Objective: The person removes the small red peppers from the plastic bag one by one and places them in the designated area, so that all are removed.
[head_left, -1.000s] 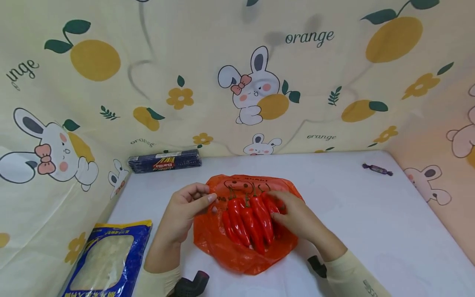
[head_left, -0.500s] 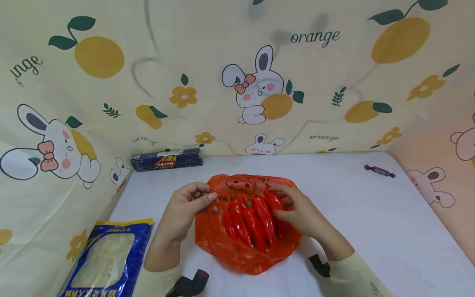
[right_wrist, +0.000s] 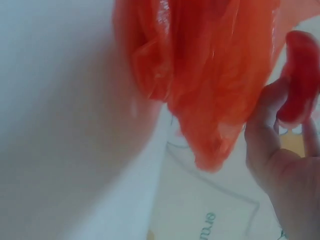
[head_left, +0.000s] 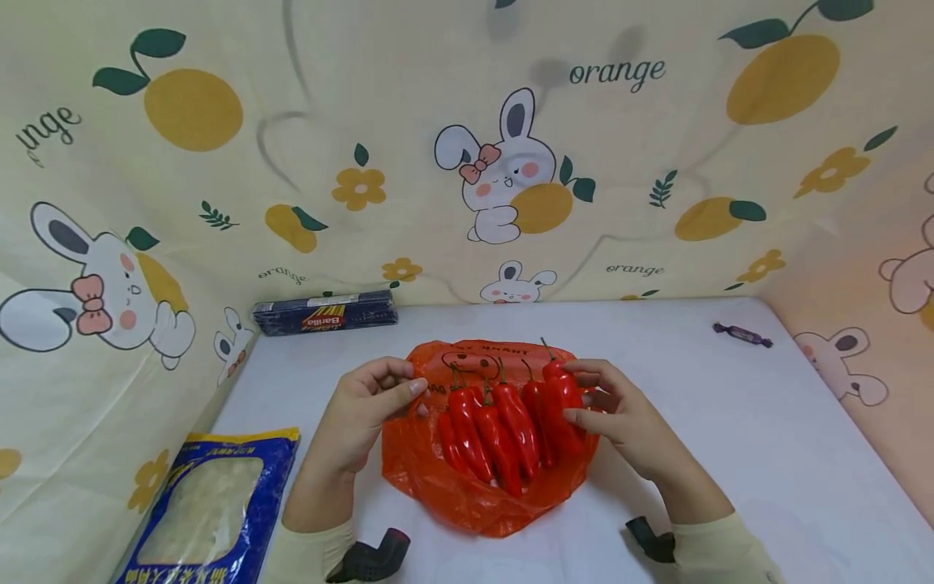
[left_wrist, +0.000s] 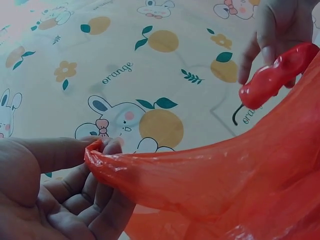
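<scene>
An orange-red plastic bag [head_left: 481, 519] lies on the white table with several glossy red chili peppers [head_left: 498, 442] on it, side by side, stems pointing away. My left hand [head_left: 365, 418] pinches the bag's left edge between thumb and finger; the left wrist view shows the gathered plastic [left_wrist: 107, 162] there. At the right of the bunch, my right hand [head_left: 631, 418] holds one red chili pepper [head_left: 562, 397] between thumb and fingers. Its thin dark stem [left_wrist: 237, 115] shows in the left wrist view. The right wrist view catches the held pepper's blurred end [right_wrist: 302, 75] beside the bag.
A dark blue Barilla pasta box [head_left: 324, 314] lies at the back left of the table. A blue and yellow packet with a see-through window [head_left: 212, 511] rests at the front left. A purple wrapped candy [head_left: 743, 334] sits at the back right. Printed cloth [head_left: 409, 81] hangs behind.
My right hand has moved right with the chili pepper, drawing it apart from the others so more of it shows. My left hand stays on the bag's edge.
</scene>
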The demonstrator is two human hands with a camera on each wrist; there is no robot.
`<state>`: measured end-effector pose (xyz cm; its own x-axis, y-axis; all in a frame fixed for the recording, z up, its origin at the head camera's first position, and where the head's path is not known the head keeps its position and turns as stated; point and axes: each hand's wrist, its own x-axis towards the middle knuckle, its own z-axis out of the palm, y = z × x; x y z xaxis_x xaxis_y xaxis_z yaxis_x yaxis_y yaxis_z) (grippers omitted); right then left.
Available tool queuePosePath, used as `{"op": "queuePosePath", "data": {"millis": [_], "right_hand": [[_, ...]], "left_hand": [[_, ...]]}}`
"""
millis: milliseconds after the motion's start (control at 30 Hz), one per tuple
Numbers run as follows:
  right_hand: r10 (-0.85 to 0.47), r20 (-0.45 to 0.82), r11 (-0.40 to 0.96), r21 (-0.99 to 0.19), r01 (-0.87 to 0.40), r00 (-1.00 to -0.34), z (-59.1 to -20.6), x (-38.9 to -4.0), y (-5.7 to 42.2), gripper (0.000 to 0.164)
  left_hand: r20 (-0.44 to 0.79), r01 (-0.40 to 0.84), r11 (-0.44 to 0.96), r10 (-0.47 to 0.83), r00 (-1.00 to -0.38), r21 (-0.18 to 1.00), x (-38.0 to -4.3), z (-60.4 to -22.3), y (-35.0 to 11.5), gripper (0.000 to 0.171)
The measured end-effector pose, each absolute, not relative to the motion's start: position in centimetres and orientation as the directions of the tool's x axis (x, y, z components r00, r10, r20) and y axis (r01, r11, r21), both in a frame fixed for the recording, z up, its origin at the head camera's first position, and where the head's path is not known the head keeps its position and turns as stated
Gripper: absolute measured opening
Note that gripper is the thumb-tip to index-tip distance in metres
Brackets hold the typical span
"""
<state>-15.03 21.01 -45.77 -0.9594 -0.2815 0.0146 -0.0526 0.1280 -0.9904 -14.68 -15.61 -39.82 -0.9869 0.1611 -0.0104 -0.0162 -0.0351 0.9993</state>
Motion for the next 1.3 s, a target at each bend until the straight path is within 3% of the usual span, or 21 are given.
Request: {"op": "queuePosePath", "data": {"millis": [400,667,900,1100,1300], "right_hand": [[-0.206,0.067,0.123,-0.988,-0.094,-0.976,-47.3,-13.7,25.5,0.058],[-0.059,-0.091,0.134,-0.988,0.082,-0.994,-49.1,-14.0,28.1,0.065],[-0.026,-0.201,0.259,-0.947,0.188,-0.979,-51.3,-14.4,29.1,0.072],[-0.074,-0.16,0.381,-0.917,0.12,-0.984,-51.7,-14.5,28.7,0.065],[-0.057,-0.144,0.401,-0.909,0.109,-0.988,-51.7,-14.3,28.6,0.051]], "left_hand": [[0.006,-0.001,-0.036,0.173,-0.985,0.999,-14.7,-39.9,-15.6,0.016],[-0.002,-0.008,-0.035,0.176,-0.984,0.999,-14.8,-39.9,-15.7,0.017],[-0.011,-0.015,-0.024,0.172,-0.985,1.0,-15.0,-39.9,-15.7,0.021],[-0.026,-0.03,-0.023,0.157,-0.987,0.999,-14.9,-39.9,-15.7,0.018],[-0.017,-0.021,-0.026,0.156,-0.988,0.999,-14.8,-39.9,-15.9,0.016]]}}
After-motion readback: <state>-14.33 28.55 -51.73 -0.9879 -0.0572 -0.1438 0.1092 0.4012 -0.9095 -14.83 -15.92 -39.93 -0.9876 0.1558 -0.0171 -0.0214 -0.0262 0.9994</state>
